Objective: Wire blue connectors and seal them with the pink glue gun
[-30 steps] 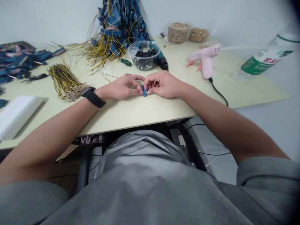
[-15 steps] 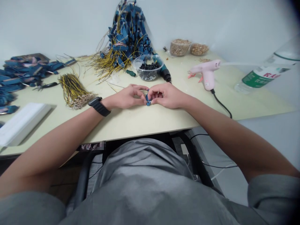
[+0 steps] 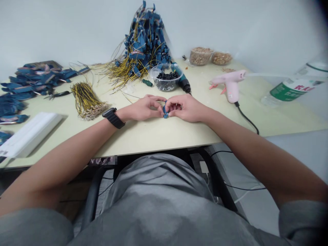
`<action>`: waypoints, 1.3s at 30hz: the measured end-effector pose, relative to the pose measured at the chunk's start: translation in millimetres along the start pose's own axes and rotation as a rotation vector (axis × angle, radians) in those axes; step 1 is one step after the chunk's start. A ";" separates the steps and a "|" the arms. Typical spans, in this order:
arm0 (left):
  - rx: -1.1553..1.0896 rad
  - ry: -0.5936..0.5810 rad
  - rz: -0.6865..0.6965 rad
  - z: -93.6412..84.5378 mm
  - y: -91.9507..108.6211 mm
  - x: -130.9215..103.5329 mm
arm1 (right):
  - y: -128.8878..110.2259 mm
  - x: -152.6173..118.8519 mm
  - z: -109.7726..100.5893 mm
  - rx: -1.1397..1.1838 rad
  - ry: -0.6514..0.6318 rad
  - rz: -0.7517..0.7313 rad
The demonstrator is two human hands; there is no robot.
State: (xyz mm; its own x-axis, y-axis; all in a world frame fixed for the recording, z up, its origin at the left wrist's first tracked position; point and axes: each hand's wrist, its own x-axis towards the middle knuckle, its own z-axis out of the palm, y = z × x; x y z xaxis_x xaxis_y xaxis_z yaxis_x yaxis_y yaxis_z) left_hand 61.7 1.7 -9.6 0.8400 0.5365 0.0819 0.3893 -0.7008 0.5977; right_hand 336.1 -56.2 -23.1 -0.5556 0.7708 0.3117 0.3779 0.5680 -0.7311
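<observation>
Blue showed between the two hands: a small blue piece (image 3: 165, 115) sat just above the desk (image 3: 143, 138), near its front edge. The left hand (image 3: 145, 108) had a narrow grip, thumb and fingertips pinched on one side of it; the right hand (image 3: 189, 108), fingers curled, had a similarly closed grip on the other. That one piece seemed midway through handling (its finer details were too small to read). At the back rose a tall heap of blue pieces with yellow wires (image 3: 146, 42), probably work already wired. Much apparently remained: loose yellow-and-black wires (image 3: 84, 97) lay bundled on the left, near a pile of blue pieces (image 3: 38, 79). The pink glue gun (image 3: 232, 88) rested unheld on the right.
</observation>
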 end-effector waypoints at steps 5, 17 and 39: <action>-0.012 -0.003 -0.022 -1.2 1.1 -0.8 | 3.3 1.3 1.7 0.001 0.009 0.017; -0.033 0.002 0.006 -0.6 1.2 -0.4 | 0.3 -0.8 -1.9 0.030 -0.014 0.002; -0.057 -0.007 0.008 -2.7 9.4 -2.7 | 7.3 1.2 0.1 0.048 -0.009 -0.006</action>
State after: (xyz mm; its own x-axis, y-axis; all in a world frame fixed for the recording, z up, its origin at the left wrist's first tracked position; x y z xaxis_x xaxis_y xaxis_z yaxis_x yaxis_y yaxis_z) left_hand 62.0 -5.1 -2.1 0.8455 0.5277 0.0817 0.3606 -0.6770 0.6416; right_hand 338.2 -51.1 -28.2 -0.5644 0.7648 0.3107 0.3388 0.5578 -0.7577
